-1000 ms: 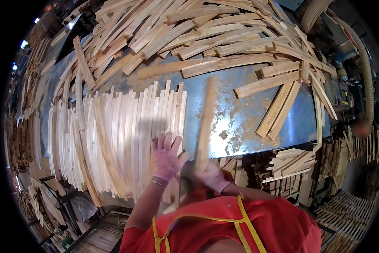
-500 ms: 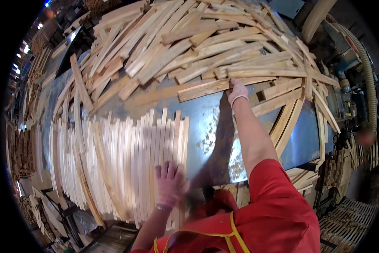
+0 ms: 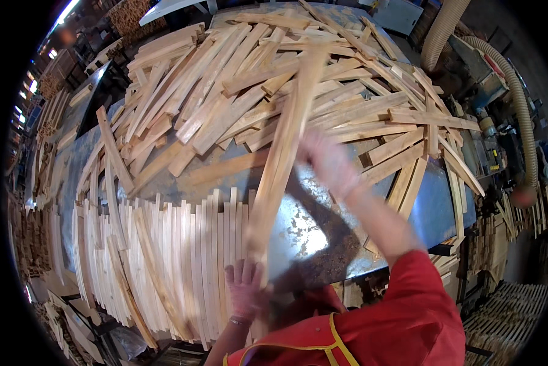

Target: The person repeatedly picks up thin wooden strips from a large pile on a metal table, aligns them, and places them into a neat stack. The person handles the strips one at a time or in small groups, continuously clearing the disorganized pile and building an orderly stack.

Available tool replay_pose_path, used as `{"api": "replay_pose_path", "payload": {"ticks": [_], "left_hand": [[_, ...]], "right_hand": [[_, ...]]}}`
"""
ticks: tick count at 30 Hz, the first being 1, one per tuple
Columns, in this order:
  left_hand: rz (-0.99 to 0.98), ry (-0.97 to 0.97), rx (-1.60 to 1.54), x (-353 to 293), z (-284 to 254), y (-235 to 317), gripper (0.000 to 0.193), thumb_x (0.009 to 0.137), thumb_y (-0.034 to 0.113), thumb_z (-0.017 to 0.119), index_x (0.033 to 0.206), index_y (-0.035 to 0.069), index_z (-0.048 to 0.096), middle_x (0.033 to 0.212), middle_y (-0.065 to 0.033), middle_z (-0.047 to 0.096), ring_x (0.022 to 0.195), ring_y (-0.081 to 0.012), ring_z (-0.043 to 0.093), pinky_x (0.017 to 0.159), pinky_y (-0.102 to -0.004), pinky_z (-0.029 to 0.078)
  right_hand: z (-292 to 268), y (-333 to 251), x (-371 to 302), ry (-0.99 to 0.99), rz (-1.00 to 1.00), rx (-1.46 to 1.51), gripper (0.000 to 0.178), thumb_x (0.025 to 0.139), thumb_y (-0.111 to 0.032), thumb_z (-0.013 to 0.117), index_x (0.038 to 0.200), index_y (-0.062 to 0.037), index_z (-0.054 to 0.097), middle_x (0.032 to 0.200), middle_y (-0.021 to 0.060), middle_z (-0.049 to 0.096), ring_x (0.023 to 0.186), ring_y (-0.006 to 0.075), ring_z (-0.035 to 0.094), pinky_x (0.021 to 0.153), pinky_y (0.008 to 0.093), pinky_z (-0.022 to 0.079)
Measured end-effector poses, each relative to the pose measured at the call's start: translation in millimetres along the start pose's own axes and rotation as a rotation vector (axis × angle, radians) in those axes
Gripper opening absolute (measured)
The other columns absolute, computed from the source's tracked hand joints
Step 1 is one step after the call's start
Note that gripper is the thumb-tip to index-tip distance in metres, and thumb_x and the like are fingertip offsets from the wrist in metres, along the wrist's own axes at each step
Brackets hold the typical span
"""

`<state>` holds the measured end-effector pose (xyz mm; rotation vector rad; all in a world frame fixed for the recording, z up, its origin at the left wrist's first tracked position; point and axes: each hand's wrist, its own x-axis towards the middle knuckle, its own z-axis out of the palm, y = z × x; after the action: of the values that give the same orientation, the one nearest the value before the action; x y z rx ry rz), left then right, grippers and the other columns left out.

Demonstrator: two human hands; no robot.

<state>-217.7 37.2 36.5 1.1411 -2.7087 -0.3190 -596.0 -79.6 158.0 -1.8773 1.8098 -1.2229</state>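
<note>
A pale wooden strip [image 3: 291, 131] is raised at a slant over the table, smeared by motion. My right hand [image 3: 329, 161], in a pinkish work glove, grips it by its edge about halfway along; the fingers are blurred. My left hand [image 3: 243, 287], gloved alike, lies with fingers stretched out over the right end of a row of strips [image 3: 176, 256] set side by side. The raised strip's lower end is just above those fingers; whether they touch cannot be made out.
A loose heap of wooden strips [image 3: 225, 91] covers the far part of the metal table [image 3: 304, 238]. Some strips [image 3: 158, 268] lie crosswise over the row. A ribbed hose [image 3: 521, 97] hangs at the right, and slatted stacks [image 3: 506, 317] stand at lower right.
My right hand has drawn a strip off the heap's near edge and swung it upright, nearer the row. My left hand stays on the row's right end. The view has shifted slightly.
</note>
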Motion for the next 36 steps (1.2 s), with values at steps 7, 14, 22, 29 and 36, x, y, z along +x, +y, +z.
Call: {"api": "replay_pose_path", "payload": {"ticks": [7,14,22,29,36], "left_hand": [[0.016,-0.013,-0.015,10.9,-5.5,0.8,0.057,0.075,0.035,0.076,0.125,0.010,0.067,0.134,-0.0128,0.060,0.126,-0.0382,0.055,0.109,-0.0627,0.040],[0.026,0.029,-0.076,13.7,-4.2,-3.9,0.070,0.067,0.032,0.082,0.131,0.013,0.060,0.133,-0.0119,0.059,0.124,-0.0380,0.056,0.107,-0.0618,0.040],[0.009,-0.024,-0.084,10.0,-0.6,1.4,0.076,0.064,0.033,0.083,0.133,0.014,0.061,0.139,-0.0124,0.059,0.130,-0.0399,0.054,0.111,-0.0642,0.037],[0.006,-0.014,-0.077,-0.1,3.0,-3.8,0.071,0.072,0.040,0.080,0.135,0.011,0.064,0.142,-0.0153,0.058,0.136,-0.0416,0.052,0.117,-0.0642,0.036],[-0.308,-0.117,-0.789,-10.0,-28.2,41.8,0.073,0.088,0.036,0.082,0.148,0.002,0.058,0.134,-0.0140,0.066,0.124,-0.0276,0.063,0.110,-0.0404,0.050]], "right_hand": [[-97.3,158.9,64.2,0.225,0.464,-0.608,0.066,0.096,-0.026,0.071,0.156,-0.0095,0.051,0.143,0.0161,0.066,0.122,0.0391,0.067,0.106,0.0460,0.055],[-127.7,237.0,-0.2,-0.351,0.674,-1.173,0.076,0.089,-0.013,0.069,0.162,-0.0192,0.047,0.161,0.0116,0.054,0.148,0.0391,0.051,0.124,0.0500,0.042],[-88.0,210.6,-8.3,-0.583,0.401,-1.085,0.083,0.082,-0.022,0.083,0.159,-0.0209,0.052,0.138,0.0175,0.071,0.133,0.0362,0.065,0.114,0.0483,0.051],[-47.5,52.8,-33.7,-0.642,0.556,0.051,0.112,0.078,-0.032,0.092,0.172,-0.0107,0.035,0.143,0.0217,0.066,0.128,0.0322,0.066,0.111,0.0404,0.053],[65.9,-22.3,-152.0,-0.213,0.908,1.497,0.065,0.097,-0.042,0.081,0.138,0.0049,0.063,0.120,0.0215,0.075,0.106,0.0343,0.076,0.092,0.0477,0.066]]}}
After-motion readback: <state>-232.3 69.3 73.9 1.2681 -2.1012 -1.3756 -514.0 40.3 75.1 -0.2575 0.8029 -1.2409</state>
